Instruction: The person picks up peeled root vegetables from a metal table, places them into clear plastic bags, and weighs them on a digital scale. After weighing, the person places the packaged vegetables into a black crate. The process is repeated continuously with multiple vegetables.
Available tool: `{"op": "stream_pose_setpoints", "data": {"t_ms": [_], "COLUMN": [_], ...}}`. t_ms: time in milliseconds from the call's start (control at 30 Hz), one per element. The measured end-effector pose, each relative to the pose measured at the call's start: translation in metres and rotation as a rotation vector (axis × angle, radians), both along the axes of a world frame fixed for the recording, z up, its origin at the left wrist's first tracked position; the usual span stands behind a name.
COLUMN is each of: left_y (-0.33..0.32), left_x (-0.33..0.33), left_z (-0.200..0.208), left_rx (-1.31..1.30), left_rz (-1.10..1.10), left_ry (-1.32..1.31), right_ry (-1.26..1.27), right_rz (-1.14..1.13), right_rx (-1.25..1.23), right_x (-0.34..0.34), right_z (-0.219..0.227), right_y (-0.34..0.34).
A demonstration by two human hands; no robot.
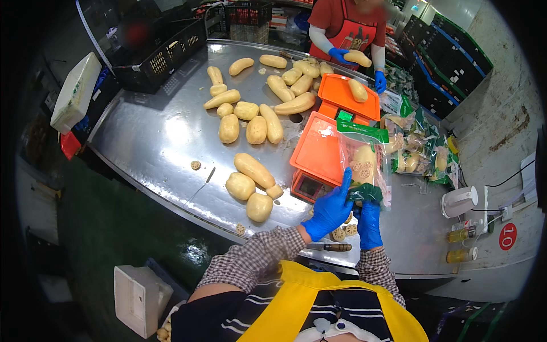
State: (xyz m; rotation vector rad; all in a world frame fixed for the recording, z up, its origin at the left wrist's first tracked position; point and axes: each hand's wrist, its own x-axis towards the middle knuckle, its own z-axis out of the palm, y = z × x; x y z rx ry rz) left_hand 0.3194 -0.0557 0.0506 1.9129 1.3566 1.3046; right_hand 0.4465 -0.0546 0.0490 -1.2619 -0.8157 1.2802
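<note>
Both of the wearer's hands are in blue gloves and meet at the lower end of a clear bag (367, 159) with green bands, which has lotus root pieces inside. The left forearm slants in from the lower left in a checked sleeve (250, 253). The left hand (328, 215) is turned back-up, its index finger straight and pointing away from the body along the bag's left edge; its other fingers bend toward the bag's bottom corner. The right forearm rises more steeply, and the right hand (370, 225) sits narrow, fingers together, at the green bottom band. The bag hides some fingertips, so I cannot tell whether either hand is pinching it.

The bag overlaps the right side of the nearer orange tray (315, 149); whether it touches the tray is unclear. Below the hands lie cut slices (338, 234) and a knife (337, 247) with a wooden handle. Peeled roots (259, 207) rest on the metal table (165, 154), left of the tray. Across it, a co-worker's gloved hand (339, 55) holds another root (358, 58).
</note>
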Motion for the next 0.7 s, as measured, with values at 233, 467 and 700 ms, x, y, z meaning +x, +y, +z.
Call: {"op": "stream_pose_setpoints", "data": {"t_ms": [233,467,700], "left_y": [-0.021,-0.009,-0.020], "left_x": [0.020,0.009,-0.011], "left_z": [-0.001,-0.018,-0.010], "left_rx": [0.245,0.255,-0.138], "left_rz": [-0.217,-0.119,-0.273], "left_ry": [0.370,0.395,0.262], "right_ry": [-1.632,-0.906,0.114], "right_rz": [-0.081,0.208,0.100], "right_rx": [0.813,0.349,0.191], "right_x": [0.069,0.027,0.025], "right_z": [-0.084,-0.017,-0.017], "right_y": [0.038,0.035,0.055]}}
